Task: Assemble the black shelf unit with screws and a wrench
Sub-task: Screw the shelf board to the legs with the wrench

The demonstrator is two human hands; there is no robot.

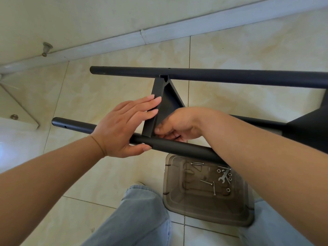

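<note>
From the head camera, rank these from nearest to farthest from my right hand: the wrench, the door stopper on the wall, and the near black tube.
From the right hand:
1. Near black tube, just below it, touching.
2. Wrench, lower right, in the tray.
3. Door stopper, far upper left, on the wall.

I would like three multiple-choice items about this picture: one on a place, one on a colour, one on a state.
1. Where does the small silver wrench lie?
A in the translucent grey plastic tray
B on the bare tile
C in a hand

2. What colour are the round metal shelf tubes?
A white
B black
C red

3. How are the left hand's fingers?
A straight, flat on the black triangular shelf panel
B a fist
C pinching a screw

Key: 1 A, it lies among screws in the tray; 2 B, both tubes are black; 3 A, fingers lie straight on the panel.
</note>
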